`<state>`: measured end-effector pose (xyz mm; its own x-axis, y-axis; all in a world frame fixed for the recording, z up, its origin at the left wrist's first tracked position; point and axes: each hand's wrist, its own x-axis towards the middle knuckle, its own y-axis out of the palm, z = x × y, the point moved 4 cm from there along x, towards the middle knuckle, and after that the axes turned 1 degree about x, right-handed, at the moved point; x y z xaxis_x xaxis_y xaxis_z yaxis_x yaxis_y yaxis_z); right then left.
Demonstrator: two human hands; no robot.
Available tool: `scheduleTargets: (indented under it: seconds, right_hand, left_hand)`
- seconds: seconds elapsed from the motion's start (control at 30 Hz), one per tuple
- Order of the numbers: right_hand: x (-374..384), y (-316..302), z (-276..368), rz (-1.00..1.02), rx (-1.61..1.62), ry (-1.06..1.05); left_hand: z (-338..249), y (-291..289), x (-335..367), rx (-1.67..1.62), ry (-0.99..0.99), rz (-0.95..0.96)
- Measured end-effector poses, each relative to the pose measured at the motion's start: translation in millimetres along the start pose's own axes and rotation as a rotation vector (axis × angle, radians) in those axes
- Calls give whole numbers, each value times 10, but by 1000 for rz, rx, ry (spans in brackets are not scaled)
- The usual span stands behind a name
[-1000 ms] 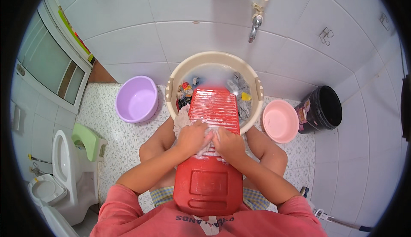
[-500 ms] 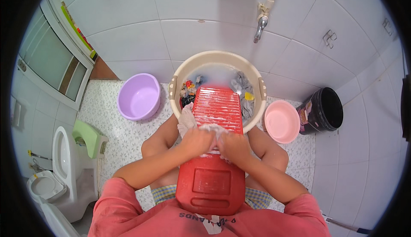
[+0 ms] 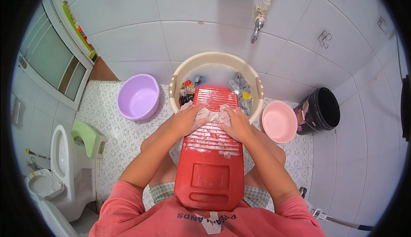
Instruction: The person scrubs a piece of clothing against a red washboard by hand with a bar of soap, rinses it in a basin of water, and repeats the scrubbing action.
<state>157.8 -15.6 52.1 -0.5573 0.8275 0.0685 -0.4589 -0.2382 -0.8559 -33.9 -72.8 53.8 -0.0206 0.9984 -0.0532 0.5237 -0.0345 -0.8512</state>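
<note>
A red plastic washboard [image 3: 209, 177] leans from my lap into a large beige basin [image 3: 180, 72]. Soap foam streaks its ridges. Across the ridged part lies a wet, bunched whitish cloth [image 3: 220, 116]; what kind of item it is, I cannot tell. My left hand [image 3: 186, 121] grips the cloth's left end, and my right hand [image 3: 236, 124] holds its right end, thumbs turned inward. Cloudy water fills the basin, with dark and orange-patterned cloth [image 3: 187, 93] on the left and grey cloth [image 3: 242, 87] on the right. A yellow piece [image 3: 246, 95] rests on the grey cloth.
Left of the basin is a purple basin [image 3: 138, 97]; to the right are a pink basin [image 3: 279, 121] and a black bucket [image 3: 317, 110]. A green stool [image 3: 87, 137] stands beside a white toilet [image 3: 64, 168]. A tap [image 3: 257, 29] juts from the tiled wall.
Both hands have moved forward along the washboard, toward the basin, taking the cloth with them. They are farther apart, the cloth is spread wider, and foamy ridges show nearer me.
</note>
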Motion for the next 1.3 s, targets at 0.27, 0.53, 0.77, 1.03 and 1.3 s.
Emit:
scheduleTargets:
  seconds: [0.27, 0.53, 0.77, 1.03, 1.3]
  right_hand:
    - [-205, -84, -162, -388, 254, 129]
    - [-637, -120, 547, -87, 55, -218]
    - [531, 212, 103, -140, -156, 151]
    - [-445, -112, 402, 96, -58, -127]
    - [459, 262, -21, -402, -256, -11]
  left_hand:
    - [-112, 20, -185, -286, 150, -418]
    - [-496, 57, -538, -136, 354, -253]
    - [-188, 303, 605, 218, 1, -221]
    - [-549, 129, -397, 122, 289, 81]
    - [-295, 352, 578, 167, 102, -294]
